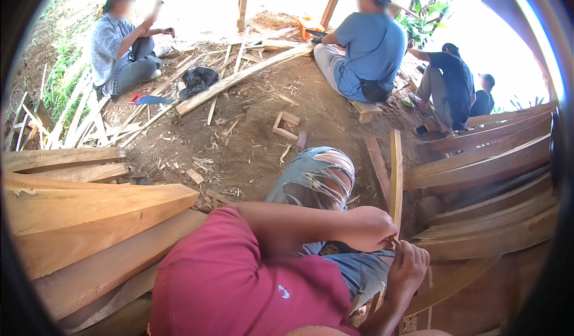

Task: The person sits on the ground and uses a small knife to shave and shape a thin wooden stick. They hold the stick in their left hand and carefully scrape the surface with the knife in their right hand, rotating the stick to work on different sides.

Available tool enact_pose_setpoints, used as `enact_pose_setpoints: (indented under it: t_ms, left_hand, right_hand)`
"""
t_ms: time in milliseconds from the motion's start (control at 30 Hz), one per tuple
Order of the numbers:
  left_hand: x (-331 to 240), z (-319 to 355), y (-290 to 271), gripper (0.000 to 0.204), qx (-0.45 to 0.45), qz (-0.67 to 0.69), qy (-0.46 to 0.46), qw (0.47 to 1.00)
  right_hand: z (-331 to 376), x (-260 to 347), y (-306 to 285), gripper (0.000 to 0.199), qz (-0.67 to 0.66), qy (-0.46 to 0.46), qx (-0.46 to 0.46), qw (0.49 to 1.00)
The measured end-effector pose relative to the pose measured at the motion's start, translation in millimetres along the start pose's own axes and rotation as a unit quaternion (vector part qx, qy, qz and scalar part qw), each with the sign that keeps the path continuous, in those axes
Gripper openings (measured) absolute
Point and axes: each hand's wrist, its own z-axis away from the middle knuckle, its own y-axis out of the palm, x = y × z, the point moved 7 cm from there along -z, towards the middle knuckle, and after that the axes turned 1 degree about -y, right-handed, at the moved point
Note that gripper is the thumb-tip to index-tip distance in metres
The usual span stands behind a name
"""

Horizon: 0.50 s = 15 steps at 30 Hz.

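My left forearm reaches across in front of my torn jeans (317, 177). My left hand (372, 228) is closed, its fingertips pinched together. Just below it and to the right, my right hand (410, 266) is closed too, with thumb and fingers curled in. The fingertips of both hands nearly meet around something small and thin that I cannot make out. A narrow, pale wooden strip (396, 171) stands out beyond my hands; its near end is hidden behind them, and I cannot tell whether either hand grips it.
Stacked planks (107, 210) lie at my left, and more boards (484, 156) at my right. Ahead, a long pole (245, 79), a saw (152, 100) and a black bag (198, 81) lie on dirt with wood scraps. Several people sit farther off, one in a blue shirt (371, 49).
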Motion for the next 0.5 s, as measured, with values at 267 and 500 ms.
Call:
enact_pose_setpoints:
  t_ms: [267,500]
  left_hand:
    - [-11.1,7.0,7.9,0.030,0.111,-0.097,-0.019,0.989]
    - [-17.0,6.1,26.6,0.031,0.190,-0.048,-0.005,0.981]
  right_hand:
    - [-1.7,22.5,-7.8,0.014,0.046,-0.085,0.108,0.989]
    - [-8.3,25.2,-17.1,0.016,0.056,-0.146,0.145,0.977]
